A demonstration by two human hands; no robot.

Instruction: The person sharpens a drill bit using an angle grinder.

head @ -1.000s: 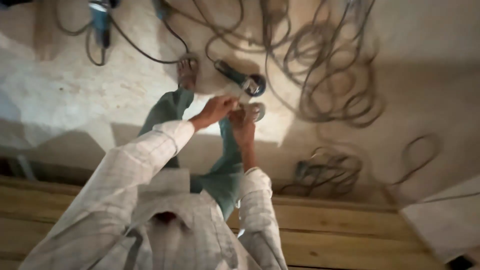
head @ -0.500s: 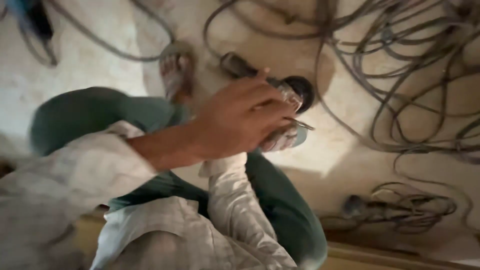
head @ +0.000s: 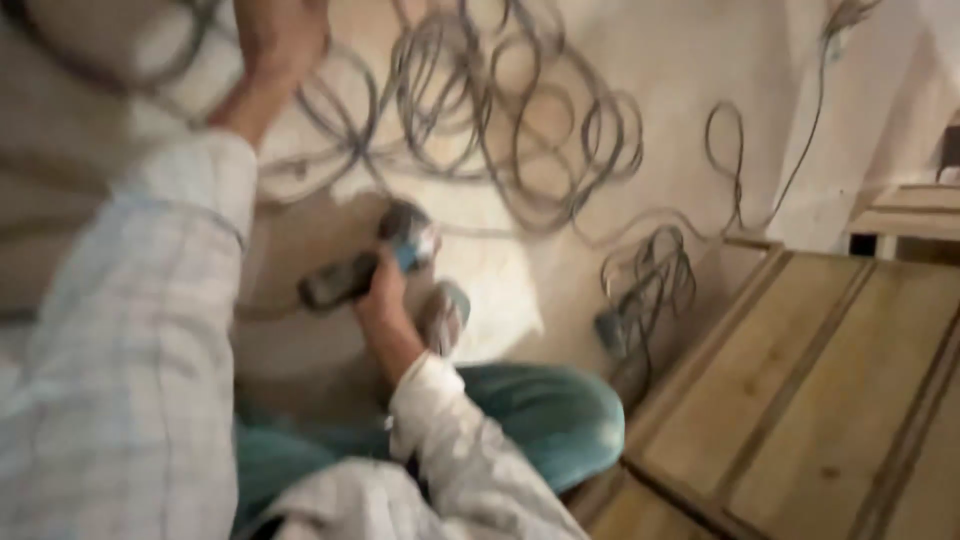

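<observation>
My right hand (head: 383, 297) is wrapped around the dark body of an angle grinder (head: 372, 262) with a blue-grey head, held low over the pale floor. My left hand (head: 281, 38) is raised at the top left, away from the tool, above a checked sleeve (head: 150, 330). It is blurred and partly cut by the frame edge, so its fingers are unclear. A sandalled foot (head: 443, 315) rests just right of the grinder, and my knee in teal trousers (head: 545, 415) is bent below it.
Loose grey cables (head: 520, 130) loop over the floor behind the grinder, and a smaller coil with a plug (head: 645, 285) lies to the right. A wooden slatted panel (head: 830, 400) fills the lower right. A thin cord (head: 810, 140) runs up the right wall.
The view has swung and blurred. My left hand has come off the grinder and risen to the top left. My right hand now holds the grinder alone, lower in the frame.
</observation>
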